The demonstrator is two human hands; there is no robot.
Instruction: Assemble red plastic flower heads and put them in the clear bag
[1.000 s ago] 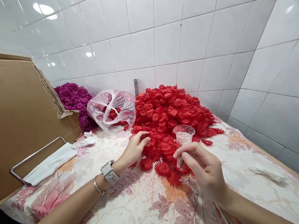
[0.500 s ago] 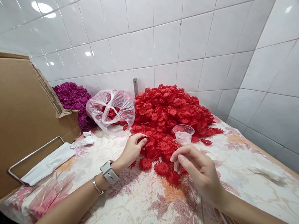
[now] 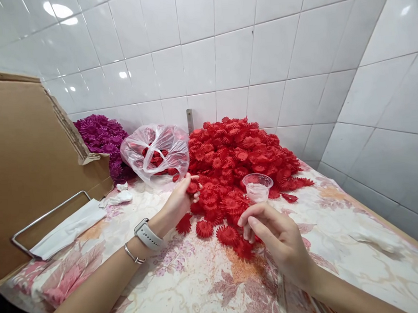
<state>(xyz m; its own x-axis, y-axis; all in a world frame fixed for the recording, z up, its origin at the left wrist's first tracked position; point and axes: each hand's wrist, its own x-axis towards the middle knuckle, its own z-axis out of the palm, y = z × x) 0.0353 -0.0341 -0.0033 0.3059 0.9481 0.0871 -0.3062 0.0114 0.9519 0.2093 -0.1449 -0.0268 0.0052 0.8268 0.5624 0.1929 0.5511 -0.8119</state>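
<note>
My left hand (image 3: 178, 201), with a watch and bracelet on its wrist, is at the left front of a big heap of red fabric flowers (image 3: 237, 154). Its thumb and fingers close around one red flower (image 3: 192, 187). On the right, my right hand (image 3: 275, 230) hovers by the front of the heap with its fingers curled and thumb drawn in. Whatever its fingertips may hold is hidden. Just behind it stands a small clear plastic cup (image 3: 257, 186) with whitish contents. Loose red flowers (image 3: 226, 234) lie between the hands.
A clear plastic bag (image 3: 155, 155) with red flowers sits left of the heap, beside a purple flower pile (image 3: 99, 137). A cardboard box (image 3: 28, 163) and a metal wire frame (image 3: 50, 217) border the left. Tiled walls (image 3: 276, 39) close off the back and right of the floral tablecloth (image 3: 161, 296).
My left hand has turned and pulled slightly left and up, with a red flower now showing in its fingers. My right hand has stayed almost in place.
</note>
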